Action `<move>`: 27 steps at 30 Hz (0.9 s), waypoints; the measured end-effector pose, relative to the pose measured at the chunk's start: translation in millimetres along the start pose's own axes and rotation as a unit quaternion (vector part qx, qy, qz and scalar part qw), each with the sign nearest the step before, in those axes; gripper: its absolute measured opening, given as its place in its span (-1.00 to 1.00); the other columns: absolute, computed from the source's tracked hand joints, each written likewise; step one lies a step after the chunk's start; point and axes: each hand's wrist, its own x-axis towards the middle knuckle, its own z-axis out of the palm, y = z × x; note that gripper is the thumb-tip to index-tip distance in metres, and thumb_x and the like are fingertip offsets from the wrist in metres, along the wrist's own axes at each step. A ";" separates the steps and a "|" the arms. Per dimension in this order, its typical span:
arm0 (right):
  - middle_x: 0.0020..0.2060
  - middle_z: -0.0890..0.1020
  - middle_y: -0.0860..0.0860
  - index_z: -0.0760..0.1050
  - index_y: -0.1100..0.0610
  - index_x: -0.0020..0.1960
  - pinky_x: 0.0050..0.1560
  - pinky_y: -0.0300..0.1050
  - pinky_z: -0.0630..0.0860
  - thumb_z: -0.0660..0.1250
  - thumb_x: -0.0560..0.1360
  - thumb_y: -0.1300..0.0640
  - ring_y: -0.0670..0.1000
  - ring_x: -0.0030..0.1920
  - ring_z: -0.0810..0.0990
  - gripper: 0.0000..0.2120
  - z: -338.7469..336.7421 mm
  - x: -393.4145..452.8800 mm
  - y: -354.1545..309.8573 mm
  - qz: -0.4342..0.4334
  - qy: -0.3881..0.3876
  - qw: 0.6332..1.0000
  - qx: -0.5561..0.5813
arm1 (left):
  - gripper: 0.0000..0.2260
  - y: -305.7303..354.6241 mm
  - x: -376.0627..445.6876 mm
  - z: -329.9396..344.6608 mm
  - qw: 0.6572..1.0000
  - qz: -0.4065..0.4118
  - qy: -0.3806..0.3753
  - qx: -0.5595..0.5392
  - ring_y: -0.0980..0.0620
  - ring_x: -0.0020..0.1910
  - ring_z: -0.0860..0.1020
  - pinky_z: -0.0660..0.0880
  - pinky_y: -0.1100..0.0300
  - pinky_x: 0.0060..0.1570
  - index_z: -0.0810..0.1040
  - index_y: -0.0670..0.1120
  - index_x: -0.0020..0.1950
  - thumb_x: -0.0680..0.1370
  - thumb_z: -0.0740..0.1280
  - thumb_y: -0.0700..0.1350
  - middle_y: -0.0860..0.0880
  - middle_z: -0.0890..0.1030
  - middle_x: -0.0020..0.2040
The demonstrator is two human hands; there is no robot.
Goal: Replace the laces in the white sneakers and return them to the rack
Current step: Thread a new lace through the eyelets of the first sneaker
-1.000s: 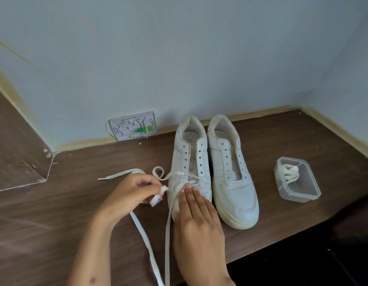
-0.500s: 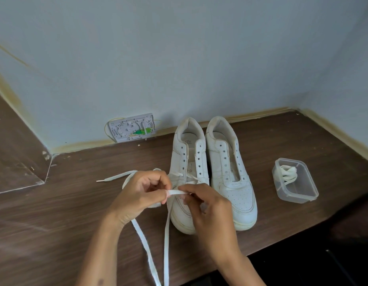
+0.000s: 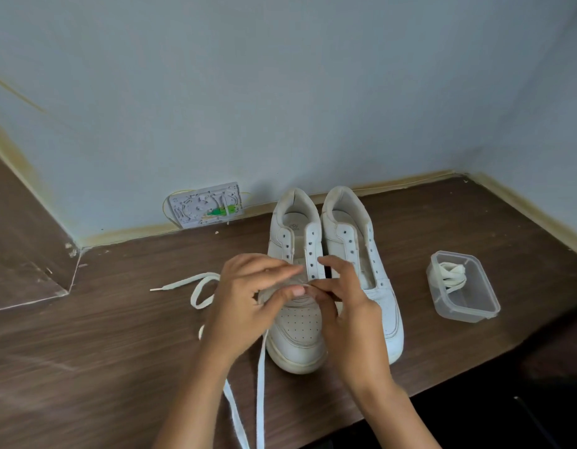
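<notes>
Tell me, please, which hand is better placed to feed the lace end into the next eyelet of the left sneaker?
Probably the right hand: its fingertips pinch the lace right beside the left sneaker's open eyelets, while the left hand grips the lace farther out.

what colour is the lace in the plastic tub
Off-white lace, coiled in the clear tub; head view.
</notes>
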 end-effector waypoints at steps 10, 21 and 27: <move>-0.17 0.66 -0.16 0.34 -0.12 0.17 -0.18 -0.55 0.39 0.35 0.56 0.21 -0.30 -0.12 0.60 -0.68 -5.8 12.3 5.7 0.045 0.071 0.996 -0.006 | -0.93 3.2 -2.8 33.5 0.969 -0.010 0.113 0.221 -0.03 0.02 0.50 0.39 -0.05 0.15 0.70 -0.02 -0.11 0.47 0.45 -0.18 0.04 0.62 -0.02; -0.20 0.59 -0.29 0.57 0.03 0.16 -0.13 -0.50 0.46 0.37 0.55 0.20 -0.29 -0.17 0.60 -0.80 -1.3 13.7 13.2 0.062 0.050 0.995 -0.061 | -0.77 4.6 1.2 53.1 0.976 -0.163 0.095 0.108 -0.08 0.24 0.29 0.37 -0.21 0.20 0.72 0.12 -0.17 0.34 0.58 -0.23 0.10 0.54 0.19; -0.28 0.57 -0.35 0.67 0.00 0.02 -0.14 -0.46 0.47 0.41 0.53 0.21 -0.28 -0.13 0.60 -0.86 0.6 14.3 13.3 0.046 0.062 0.996 -0.044 | -0.79 3.5 1.9 53.8 0.979 -0.143 0.116 0.092 -0.01 0.24 0.28 0.35 -0.12 0.22 0.72 0.15 -0.19 0.35 0.58 -0.17 0.18 0.51 0.18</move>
